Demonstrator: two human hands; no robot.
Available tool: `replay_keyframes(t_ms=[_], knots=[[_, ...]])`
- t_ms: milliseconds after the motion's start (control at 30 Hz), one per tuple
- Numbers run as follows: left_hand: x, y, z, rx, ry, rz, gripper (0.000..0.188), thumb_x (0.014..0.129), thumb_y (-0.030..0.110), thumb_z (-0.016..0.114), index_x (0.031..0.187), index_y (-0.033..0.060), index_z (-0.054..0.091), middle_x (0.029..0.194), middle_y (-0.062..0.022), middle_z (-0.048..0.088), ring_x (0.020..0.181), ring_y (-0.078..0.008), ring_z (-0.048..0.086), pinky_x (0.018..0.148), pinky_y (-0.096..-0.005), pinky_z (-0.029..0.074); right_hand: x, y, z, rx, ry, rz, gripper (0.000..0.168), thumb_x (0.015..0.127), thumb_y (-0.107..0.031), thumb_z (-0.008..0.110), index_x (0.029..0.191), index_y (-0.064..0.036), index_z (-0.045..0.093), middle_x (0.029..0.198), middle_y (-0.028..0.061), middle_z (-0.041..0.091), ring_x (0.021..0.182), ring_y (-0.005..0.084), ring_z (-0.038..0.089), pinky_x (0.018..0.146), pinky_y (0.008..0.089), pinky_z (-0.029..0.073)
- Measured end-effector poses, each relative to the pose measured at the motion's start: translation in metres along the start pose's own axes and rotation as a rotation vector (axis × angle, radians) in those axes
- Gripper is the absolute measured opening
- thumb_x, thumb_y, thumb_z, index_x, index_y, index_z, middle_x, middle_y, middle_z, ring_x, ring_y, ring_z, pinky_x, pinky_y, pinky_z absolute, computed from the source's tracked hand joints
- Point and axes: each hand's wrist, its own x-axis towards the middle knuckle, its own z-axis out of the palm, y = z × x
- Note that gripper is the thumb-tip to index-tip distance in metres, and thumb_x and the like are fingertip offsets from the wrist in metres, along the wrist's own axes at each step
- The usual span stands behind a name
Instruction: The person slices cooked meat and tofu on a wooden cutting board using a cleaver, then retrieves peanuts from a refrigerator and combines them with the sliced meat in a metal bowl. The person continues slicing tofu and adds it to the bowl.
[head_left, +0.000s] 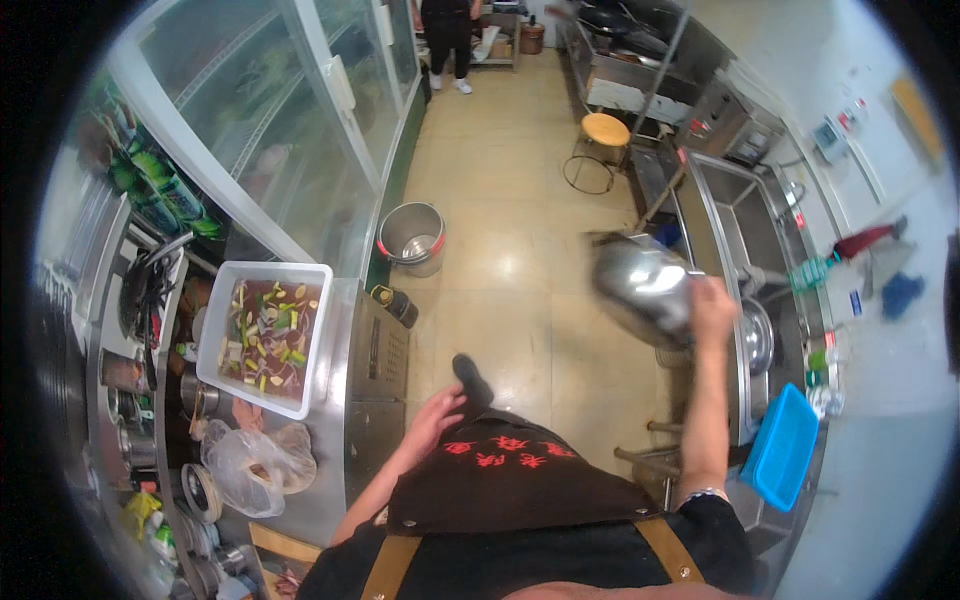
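Note:
My right hand (711, 311) grips the rim of a shiny metal basin (645, 289), tilted on its side and blurred, beside the steel sink unit (742, 352). My left hand (436, 414) hangs in front of the dark apron (517, 480), fingers apart, holding nothing. To my left, a white plastic tub (321, 330) stands on the steel counter (330, 450). It contains brownish-red liquid with scallion pieces (292, 360) and pale slices.
Plastic bags (247, 469) lie on the left counter. On the floor stand a metal bucket (412, 255), a dark bottle (395, 306) and a round stool (605, 130). A blue basket (784, 450) sits right. Another person (448, 37) stands far ahead by glass-door refrigerators (262, 112).

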Motion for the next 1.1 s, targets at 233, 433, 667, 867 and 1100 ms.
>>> replay_keyframes(t_ms=[233,433,667,867,1100], knots=[[0.126,0.1,-0.014,-1.008,-0.07,-0.058,0.087,0.089,0.075,0.041,0.136,0.0025,0.045,0.139,-0.0227,0.048,0.132,-0.0441,0.043,0.108,-0.0578,0.035,0.036,-0.194,0.249,0.578,-0.338,-1.07,0.022,0.066,-0.023,0.073,0.071,-0.013,0.054,0.064,0.0041,0.055,0.057,0.0234,0.057,0.05,0.0368,0.047],[0.2,0.102,-0.088,-0.877,0.362,-0.162,0.051,0.088,0.024,0.054,0.133,-0.0002,0.046,0.132,-0.0211,0.053,0.12,-0.0399,0.053,0.102,-0.0526,0.046,0.101,-0.262,0.338,0.795,-0.847,-1.373,0.037,0.066,-0.033,0.077,0.079,-0.01,0.052,0.074,0.0032,0.055,0.07,0.0251,0.061,0.056,0.0383,0.049],[0.263,0.164,-0.085,-0.956,0.597,-0.198,0.039,0.087,0.014,0.055,0.122,-0.0039,0.052,0.123,-0.0205,0.059,0.114,-0.0379,0.058,0.103,-0.0512,0.044,0.208,-0.285,0.504,1.146,-1.251,-1.487,0.048,0.077,-0.032,0.077,0.114,-0.006,0.059,0.118,0.0172,0.057,0.112,0.0355,0.056,0.094,0.0463,0.047],[0.329,0.064,-0.101,-1.141,0.816,0.052,0.031,0.088,0.016,0.055,0.112,-0.0053,0.054,0.114,-0.018,0.062,0.109,-0.0328,0.061,0.102,-0.0453,0.046,0.339,-0.374,0.775,1.147,-1.182,-0.689,0.051,0.088,-0.033,0.069,0.122,0.003,0.056,0.11,0.0216,0.061,0.102,0.0369,0.061,0.087,0.0441,0.05],[0.421,0.228,0.037,-1.051,1.435,-0.063,0.041,0.086,0.02,0.059,0.118,-0.0049,0.051,0.106,-0.0179,0.061,0.097,-0.0337,0.065,0.082,-0.0494,0.057,0.449,-0.577,0.889,1.074,-0.904,-0.593,0.07,0.085,-0.032,0.07,0.137,0.003,0.04,0.13,0.0263,0.05,0.119,0.042,0.051,0.103,0.0453,0.042]])
